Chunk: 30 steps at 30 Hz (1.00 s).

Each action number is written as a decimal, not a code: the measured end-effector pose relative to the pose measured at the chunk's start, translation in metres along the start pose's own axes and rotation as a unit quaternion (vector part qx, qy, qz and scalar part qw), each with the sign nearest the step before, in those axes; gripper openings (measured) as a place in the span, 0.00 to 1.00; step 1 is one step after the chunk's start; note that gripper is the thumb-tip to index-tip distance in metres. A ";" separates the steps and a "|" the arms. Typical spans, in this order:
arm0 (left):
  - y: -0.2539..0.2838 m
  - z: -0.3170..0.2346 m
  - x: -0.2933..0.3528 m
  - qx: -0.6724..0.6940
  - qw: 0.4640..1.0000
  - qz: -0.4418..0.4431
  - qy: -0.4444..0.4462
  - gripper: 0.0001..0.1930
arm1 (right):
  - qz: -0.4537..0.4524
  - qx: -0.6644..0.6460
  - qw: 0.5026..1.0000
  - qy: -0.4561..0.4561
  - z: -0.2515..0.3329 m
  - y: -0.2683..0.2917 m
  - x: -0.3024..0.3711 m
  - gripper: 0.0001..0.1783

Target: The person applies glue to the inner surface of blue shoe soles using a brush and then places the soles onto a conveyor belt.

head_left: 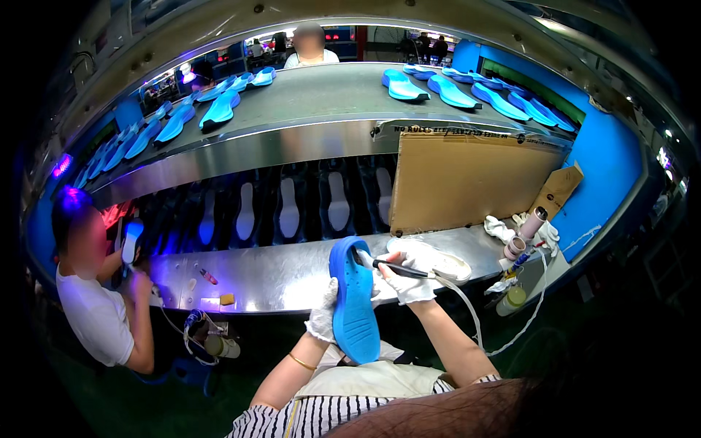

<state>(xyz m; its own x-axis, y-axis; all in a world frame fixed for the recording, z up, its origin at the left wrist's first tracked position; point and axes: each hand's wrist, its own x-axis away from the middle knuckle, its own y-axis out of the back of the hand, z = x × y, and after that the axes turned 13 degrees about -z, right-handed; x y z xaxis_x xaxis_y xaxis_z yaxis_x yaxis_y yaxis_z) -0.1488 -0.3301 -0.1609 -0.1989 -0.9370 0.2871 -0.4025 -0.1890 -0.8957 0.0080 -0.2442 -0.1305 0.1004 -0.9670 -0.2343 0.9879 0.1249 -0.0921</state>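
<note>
My left hand (321, 319), in a white glove, grips a blue shoe sole (355, 314) by its left side. The sole stands nearly upright, its inner face toward me and a ridged patch at its lower end. My right hand (410, 283), gloved with some bare fingers showing, holds a black-handled brush (398, 268) with a white tube at its back end. The brush's pale tip is at the inside of the sole's upper end. A white shoe-shaped piece (432, 260) lies on the metal ledge just beyond my right hand.
Blue soles line the upper conveyor (314, 95); dark soles fill the lower one. A cardboard sheet (467, 186) leans at right, near bottles (535, 221) and white cloths (499, 229). The white tube (544, 292) loops down right. At left, a person (95, 292) handles another sole.
</note>
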 end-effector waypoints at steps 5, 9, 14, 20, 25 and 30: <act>0.022 0.010 -0.007 -0.026 0.998 -0.046 -0.032 0.35 | 0.094 -0.009 0.996 0.009 0.021 -0.013 0.026 0.10; 0.005 0.003 -0.004 -0.013 0.995 -0.068 -0.072 0.33 | 0.072 -0.026 0.996 -0.042 0.020 -0.003 0.022 0.09; 0.013 -0.003 -0.015 -0.043 0.988 -0.097 -0.111 0.36 | 0.097 0.035 0.983 0.151 -0.010 -0.016 0.034 0.10; 0.011 -0.013 -0.018 -0.028 0.989 -0.092 -0.110 0.41 | 0.119 0.055 0.990 0.054 -0.031 -0.012 0.032 0.09; 0.008 -0.019 -0.018 -0.041 0.985 -0.119 -0.118 0.40 | 0.118 0.050 0.989 0.068 -0.021 -0.025 0.050 0.10; 0.013 -0.036 -0.015 -0.034 0.990 -0.085 -0.106 0.40 | 0.171 0.053 0.984 -0.012 -0.023 -0.021 0.040 0.08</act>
<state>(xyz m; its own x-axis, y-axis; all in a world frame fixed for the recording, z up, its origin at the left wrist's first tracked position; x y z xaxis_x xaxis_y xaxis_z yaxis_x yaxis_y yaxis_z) -0.1833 -0.3082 -0.1645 0.0660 -0.9353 0.3476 -0.4743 -0.3359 -0.8137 -0.0112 -0.2807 -0.1605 0.4307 -0.8772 -0.2120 0.9024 0.4215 0.0892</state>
